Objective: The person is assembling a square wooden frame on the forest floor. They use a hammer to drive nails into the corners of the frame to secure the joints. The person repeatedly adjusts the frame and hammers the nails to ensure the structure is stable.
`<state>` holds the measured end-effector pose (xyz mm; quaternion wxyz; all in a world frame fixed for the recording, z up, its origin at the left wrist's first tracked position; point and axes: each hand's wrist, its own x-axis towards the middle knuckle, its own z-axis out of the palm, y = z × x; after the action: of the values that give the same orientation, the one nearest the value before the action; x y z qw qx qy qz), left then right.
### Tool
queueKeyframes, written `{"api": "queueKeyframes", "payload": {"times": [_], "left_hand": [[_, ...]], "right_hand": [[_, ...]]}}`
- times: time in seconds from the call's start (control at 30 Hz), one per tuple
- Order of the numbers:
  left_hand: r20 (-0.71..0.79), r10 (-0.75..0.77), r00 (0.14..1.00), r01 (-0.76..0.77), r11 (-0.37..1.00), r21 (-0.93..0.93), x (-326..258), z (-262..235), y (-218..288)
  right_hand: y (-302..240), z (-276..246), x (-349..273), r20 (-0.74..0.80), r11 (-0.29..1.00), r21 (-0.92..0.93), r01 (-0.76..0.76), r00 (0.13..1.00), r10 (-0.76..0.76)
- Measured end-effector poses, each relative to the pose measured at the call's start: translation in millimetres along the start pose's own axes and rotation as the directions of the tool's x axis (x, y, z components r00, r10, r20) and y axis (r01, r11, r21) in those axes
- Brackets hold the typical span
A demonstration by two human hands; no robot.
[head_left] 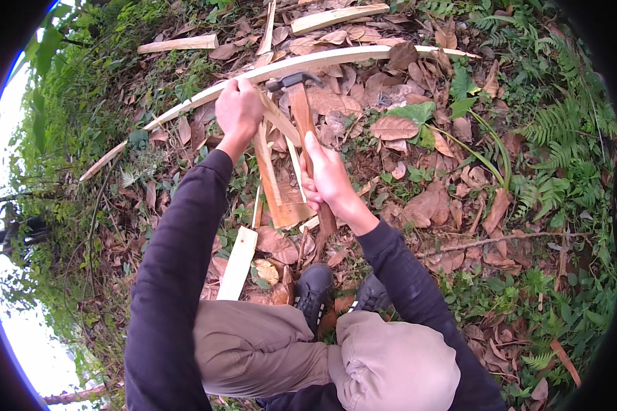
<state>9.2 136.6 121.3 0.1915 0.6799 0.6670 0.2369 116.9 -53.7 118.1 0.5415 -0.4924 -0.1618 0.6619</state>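
My right hand (pixel 330 177) is wrapped round the wooden handle of a claw hammer (pixel 300 103), whose dark metal head lies just past the near edge of a long pale wooden strip (pixel 288 66). Left of the hammer head, my left hand (pixel 240 111) is closed, its fingertips at the long strip; what is between the fingers is hidden. A short wooden piece (pixel 278 118) slants from beside that hand toward the hammer handle. Below it, a wider wooden board (pixel 267 175) runs back toward my feet.
Loose wood pieces lie beyond the strip, among them a short stick (pixel 178 44) and a flat slat (pixel 339 18). A pale board (pixel 238 264) lies by my left knee. Dry leaves cover the ground; ferns (pixel 562 137) grow at right. My dark shoes (pixel 315 294) are close below.
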Motion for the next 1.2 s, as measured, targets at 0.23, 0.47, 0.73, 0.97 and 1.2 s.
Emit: {"api": "queueKeyframes", "payload": {"times": [0.23,0.47,0.73,0.97,1.2], "left_hand": [[0.086,0.033,0.996,-0.033,0.999,0.009,-3.3,-11.1,-0.1],[0.518,-0.013,0.855,0.041,0.998,-0.043,-63.6,-40.6,10.2],[0.756,0.306,0.579,-0.496,0.868,0.029,-17.3,-119.7,55.9],[0.968,0.082,0.239,-0.638,0.765,0.092,-24.2,-143.6,136.4],[0.967,0.091,0.240,-0.611,0.788,0.078,-24.6,-129.8,132.2]], "right_hand": [[-8.7,-19.7,-20.7,-0.073,0.970,0.213,0.116,0.992,-0.103],[14.5,-41.8,-48.3,-0.241,0.951,0.291,0.106,0.970,-0.035],[12.8,-58.9,-64.3,-0.401,0.924,-0.260,0.281,0.839,-0.368],[30.8,-9.7,-30.8,-0.129,0.701,-0.539,0.466,0.777,-0.616],[63.9,32.2,-3.7,-0.487,0.758,-0.091,0.646,0.635,-0.599]]}}
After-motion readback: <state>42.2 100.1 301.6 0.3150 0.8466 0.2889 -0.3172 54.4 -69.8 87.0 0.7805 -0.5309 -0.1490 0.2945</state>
